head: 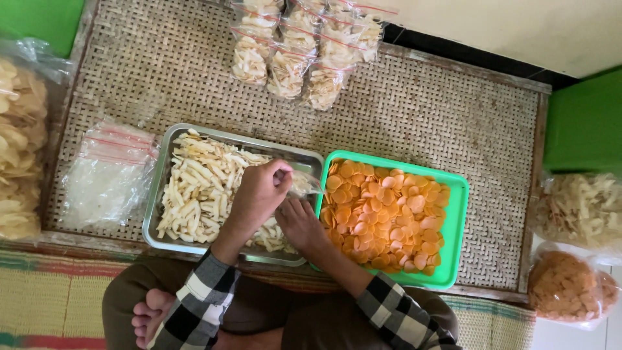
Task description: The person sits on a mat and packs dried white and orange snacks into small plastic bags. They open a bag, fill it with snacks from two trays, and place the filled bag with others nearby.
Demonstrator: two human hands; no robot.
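Note:
My left hand (259, 193) hovers over a metal tray (157, 194) full of pale stick crackers (201, 188). Its fingers are closed on the top of a small clear bag (306, 184) with some pale crackers inside. Just below it is my right hand (301, 223), at the tray's right end with its back facing up. The right hand's fingertips reach under the left hand, so what they hold is hidden. A green tray (455, 220) of round orange crackers (389, 217) sits right beside the right hand.
Filled sealed bags (291, 58) lie at the far side of the woven mat (440, 110). A stack of empty clear bags (107, 175) lies left of the metal tray. Large sacks of crackers stand at the left (19, 149) and the right (580, 207). My crossed legs and a foot (152, 314) are below.

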